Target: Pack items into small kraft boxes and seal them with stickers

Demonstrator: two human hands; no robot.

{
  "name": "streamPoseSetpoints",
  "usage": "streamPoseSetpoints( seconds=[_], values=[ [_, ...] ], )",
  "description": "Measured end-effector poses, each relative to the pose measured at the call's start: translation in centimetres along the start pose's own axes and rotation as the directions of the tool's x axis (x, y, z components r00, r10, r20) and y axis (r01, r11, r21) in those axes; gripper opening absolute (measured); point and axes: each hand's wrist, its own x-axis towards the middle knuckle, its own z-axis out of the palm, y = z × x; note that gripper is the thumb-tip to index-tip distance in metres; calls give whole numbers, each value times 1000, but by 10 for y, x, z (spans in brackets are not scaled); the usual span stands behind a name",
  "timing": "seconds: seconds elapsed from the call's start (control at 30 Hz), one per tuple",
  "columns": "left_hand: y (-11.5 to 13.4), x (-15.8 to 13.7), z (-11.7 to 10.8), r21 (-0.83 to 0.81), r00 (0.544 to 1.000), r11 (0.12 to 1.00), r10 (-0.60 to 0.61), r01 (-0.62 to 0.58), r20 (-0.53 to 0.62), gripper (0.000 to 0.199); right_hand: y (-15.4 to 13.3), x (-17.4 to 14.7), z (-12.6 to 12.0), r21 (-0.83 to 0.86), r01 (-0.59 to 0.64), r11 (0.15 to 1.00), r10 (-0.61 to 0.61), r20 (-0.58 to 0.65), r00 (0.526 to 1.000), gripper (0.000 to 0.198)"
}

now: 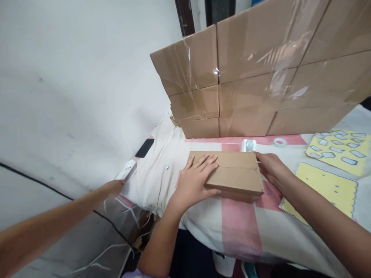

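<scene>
A closed brown cardboard box (234, 168) lies lengthwise on the cloth-covered surface in front of me. My left hand (195, 179) rests on its left part, fingers spread flat over the top and thumb along the near edge. At the box's right end is my right hand (271, 168), its fingers curled and partly hidden. A thin white sliver shows by those fingers, too small to name. Just behind the box stands a small white container (248, 145), and a roll of clear tape (279, 142) lies farther right.
Another person's hand (116, 188) reaches in from the left, by a white power strip (127, 169). A black phone (145, 148) lies near the wall. Large taped cardboard panels (246, 92) stand behind. Yellow paper cutouts (324, 189) lie at the right. Cables hang at the lower left.
</scene>
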Motion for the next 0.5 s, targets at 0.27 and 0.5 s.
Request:
streamPoseSetpoints(
  seconds=[0.27, 0.5],
  values=[
    [0, -1, 1, -19, 1000, 1000, 15, -15, -9, 75, 1, -13, 1, 4, 20, 1000, -20, -35, 999, 21],
    [1, -1, 1, -8, 1000, 1000, 4, -4, -15, 75, 6, -6, -6, -124, -41, 991, 38, -33, 999, 14]
  ],
)
